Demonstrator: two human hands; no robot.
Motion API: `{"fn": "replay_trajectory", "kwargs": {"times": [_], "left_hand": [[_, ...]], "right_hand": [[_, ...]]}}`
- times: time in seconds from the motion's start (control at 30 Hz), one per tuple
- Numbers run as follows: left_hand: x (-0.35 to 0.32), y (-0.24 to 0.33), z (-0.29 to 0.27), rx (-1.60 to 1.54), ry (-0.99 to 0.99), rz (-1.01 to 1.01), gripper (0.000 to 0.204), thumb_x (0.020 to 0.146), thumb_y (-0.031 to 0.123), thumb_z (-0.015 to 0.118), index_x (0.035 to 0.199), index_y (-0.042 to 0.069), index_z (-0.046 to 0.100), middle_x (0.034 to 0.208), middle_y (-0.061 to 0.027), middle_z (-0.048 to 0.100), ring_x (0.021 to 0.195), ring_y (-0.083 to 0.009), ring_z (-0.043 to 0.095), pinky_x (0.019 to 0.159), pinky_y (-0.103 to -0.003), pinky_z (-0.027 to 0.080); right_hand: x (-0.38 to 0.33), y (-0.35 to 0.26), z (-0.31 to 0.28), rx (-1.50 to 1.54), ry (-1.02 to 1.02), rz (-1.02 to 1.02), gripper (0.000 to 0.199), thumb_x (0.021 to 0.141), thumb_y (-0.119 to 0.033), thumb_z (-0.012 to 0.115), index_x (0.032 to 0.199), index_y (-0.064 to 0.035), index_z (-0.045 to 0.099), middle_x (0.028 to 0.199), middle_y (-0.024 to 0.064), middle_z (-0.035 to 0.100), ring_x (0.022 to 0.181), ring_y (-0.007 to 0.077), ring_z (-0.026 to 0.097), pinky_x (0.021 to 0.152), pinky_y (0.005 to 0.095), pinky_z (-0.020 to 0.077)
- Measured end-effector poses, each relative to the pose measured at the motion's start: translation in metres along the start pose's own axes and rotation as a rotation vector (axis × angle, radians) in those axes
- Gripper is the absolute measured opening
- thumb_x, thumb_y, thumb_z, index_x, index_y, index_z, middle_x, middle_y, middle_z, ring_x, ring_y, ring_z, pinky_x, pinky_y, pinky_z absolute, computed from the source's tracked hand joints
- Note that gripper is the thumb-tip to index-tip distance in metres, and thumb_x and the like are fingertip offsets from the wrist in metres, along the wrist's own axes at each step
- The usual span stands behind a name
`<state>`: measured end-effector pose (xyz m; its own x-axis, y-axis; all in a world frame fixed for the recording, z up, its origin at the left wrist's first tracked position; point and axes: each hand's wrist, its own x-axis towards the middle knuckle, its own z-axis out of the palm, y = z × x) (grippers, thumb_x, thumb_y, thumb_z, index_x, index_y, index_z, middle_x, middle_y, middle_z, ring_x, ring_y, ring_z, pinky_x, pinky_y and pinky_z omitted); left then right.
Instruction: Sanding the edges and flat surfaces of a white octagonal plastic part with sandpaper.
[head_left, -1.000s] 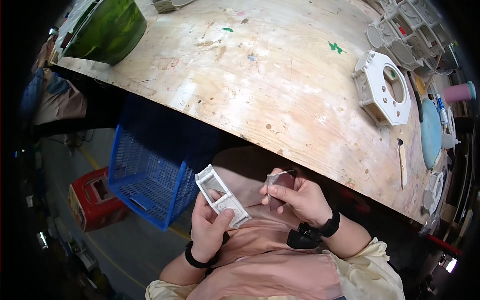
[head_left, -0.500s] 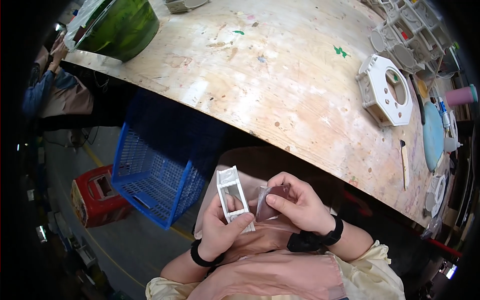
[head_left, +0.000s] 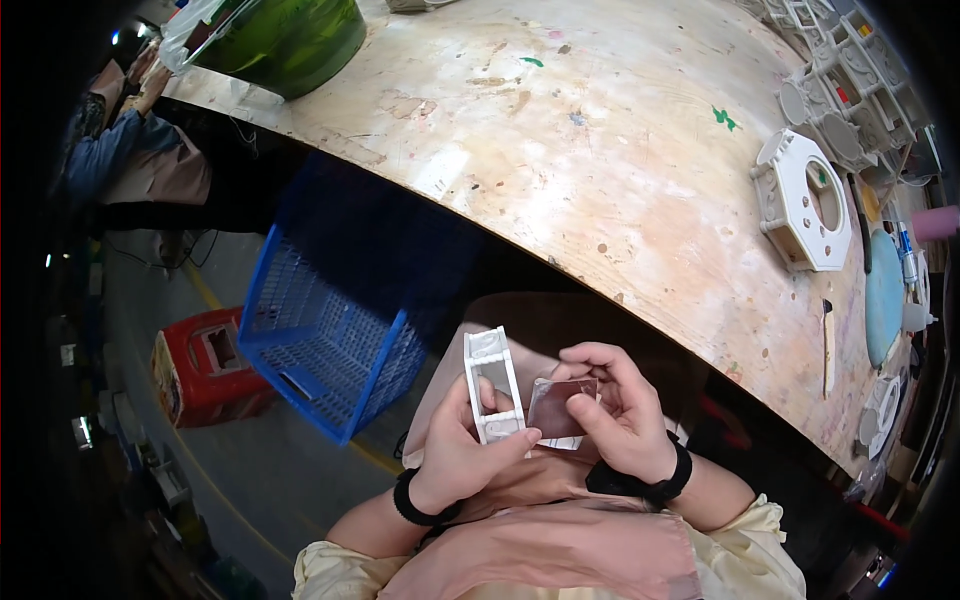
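One white openwork frame (head_left: 514, 382) was up over the lap (head_left: 438, 395), pinched in the left hand (head_left: 462, 455); just right, the right hand (head_left: 628, 425) pinched a reddish-brown sheet (head_left: 556, 408). Its shape looked complete; how much work remained, I couldn't tell.

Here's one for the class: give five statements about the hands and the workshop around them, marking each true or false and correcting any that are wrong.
1. The left hand holds a white frame piece. True.
2. The right hand is empty. False: the right hand holds a reddish-brown sheet.
3. The blue crate stands on the wooden table. False: the blue crate is below the tabletop.
4. An octagonal white piece on the table has a round opening. True.
5. The green tub is at the picture's lower right. False: the green tub is at the upper left.
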<state>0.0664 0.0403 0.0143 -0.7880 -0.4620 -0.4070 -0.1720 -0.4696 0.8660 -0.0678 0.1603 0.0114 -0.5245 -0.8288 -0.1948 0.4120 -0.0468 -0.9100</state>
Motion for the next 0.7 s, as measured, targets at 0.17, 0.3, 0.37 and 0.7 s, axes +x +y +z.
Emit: {"fn": "replay_trajectory", "kwargs": {"times": [0.17,0.3,0.37,0.7], "left_hand": [[0.001,0.001,-0.006,-0.068,0.0,-0.025,0.039,0.073,-0.005,0.07,0.09,0.008,0.038,0.084,-0.0041,0.058,0.075,-0.0056,0.057,0.064,-0.019,0.047],[0.0,0.002,-0.006,-0.122,-0.002,-0.086,0.037,0.074,-0.005,0.069,0.092,0.007,0.039,0.086,-0.0043,0.058,0.077,-0.0068,0.058,0.065,-0.02,0.049],[0.001,0.005,-0.005,-0.13,-0.019,-0.099,0.037,0.074,-0.006,0.069,0.092,0.007,0.039,0.086,-0.0046,0.058,0.077,-0.0074,0.059,0.065,-0.02,0.049],[-0.006,-0.002,-0.017,-0.397,-0.192,-0.106,0.027,0.089,0.011,0.039,0.114,0.001,0.038,0.108,-0.0127,0.052,0.102,-0.0154,0.052,0.09,-0.031,0.043]], "right_hand": [[0.011,-0.001,-0.022,-0.847,-0.159,-0.669,0.045,0.073,0.004,0.063,0.116,-0.0094,0.059,0.12,0.0188,0.049,0.108,0.0312,0.052,0.089,0.0371,0.0433],[0.013,0.002,-0.023,-0.923,-0.093,-0.954,0.047,0.064,-0.004,0.073,0.108,-0.0184,0.066,0.126,0.0117,0.046,0.11,0.0304,0.049,0.09,0.0382,0.0432],[0.009,0.0,-0.018,-0.906,-0.081,-0.95,0.037,0.066,-0.008,0.073,0.102,-0.0189,0.069,0.127,0.0103,0.046,0.111,0.0286,0.049,0.09,0.038,0.0436],[0.002,-0.014,-0.02,-0.717,-0.134,-0.43,0.016,0.074,-0.003,0.067,0.088,0.0013,0.061,0.091,0.015,0.062,0.073,0.0257,0.063,0.063,0.0298,0.0507]]}}
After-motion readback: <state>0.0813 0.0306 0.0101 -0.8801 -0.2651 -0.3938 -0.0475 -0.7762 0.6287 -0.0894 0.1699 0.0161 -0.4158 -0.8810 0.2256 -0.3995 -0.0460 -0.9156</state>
